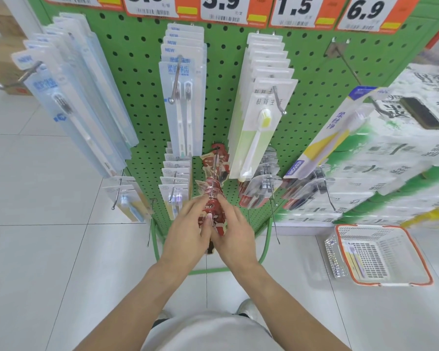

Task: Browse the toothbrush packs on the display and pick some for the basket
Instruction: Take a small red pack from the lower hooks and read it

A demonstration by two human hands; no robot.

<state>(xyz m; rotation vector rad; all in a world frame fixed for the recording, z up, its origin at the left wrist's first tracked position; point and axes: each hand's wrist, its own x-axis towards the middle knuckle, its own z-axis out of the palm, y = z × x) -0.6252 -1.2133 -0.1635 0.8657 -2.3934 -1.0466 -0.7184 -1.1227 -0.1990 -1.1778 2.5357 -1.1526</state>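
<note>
Red toothbrush packs (215,171) hang on a long hook at the lower middle of the green pegboard display (142,79). My left hand (192,230) and my right hand (235,234) meet at the front of that hook, both gripping the frontmost red pack (214,211) between fingers and thumbs. Its lower part is hidden behind my hands. Above hang blue twin-brush packs (181,97), green single-brush packs (261,117) and a yellow pack (332,138). The white basket with an orange rim (380,254) sits on the floor at the right with one pack inside.
Clear packs (71,97) fill the hooks at the left, smaller packs (175,188) hang low beside my hands. Stacked green-and-white cartons (395,158) stand right of the display. Price cards (223,8) run along the top. Bare hooks (275,224) stick out near my right hand.
</note>
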